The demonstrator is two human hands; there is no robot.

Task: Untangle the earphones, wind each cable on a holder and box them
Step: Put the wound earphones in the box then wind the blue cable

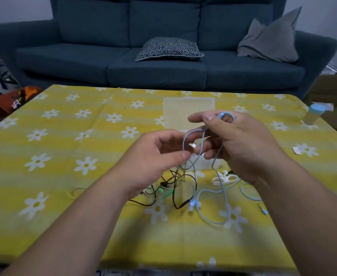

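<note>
A light blue earphone cable [224, 198] rises from the table into both hands. My right hand [241, 144] holds its upper loop, pinching it near the thumb and forefinger. My left hand [157, 156] pinches a lower strand of the same blue cable between thumb and fingers. Beneath the hands lies a tangle of black earphone cable [173, 196] mixed with a green one [163, 193]. A white cable holder [223, 177] lies to the right of the tangle. The blue cable's jack plug [262, 209] rests on the cloth at the right. A white box [201, 164] sits partly hidden behind my hands.
The table carries a yellow cloth with white flowers [64, 156]. A translucent lid [188, 112] lies beyond the hands. A small jar with a blue cap [314, 114] stands at the right edge. A scrap of paper [296, 150] lies nearby. A dark sofa [163, 46] is behind.
</note>
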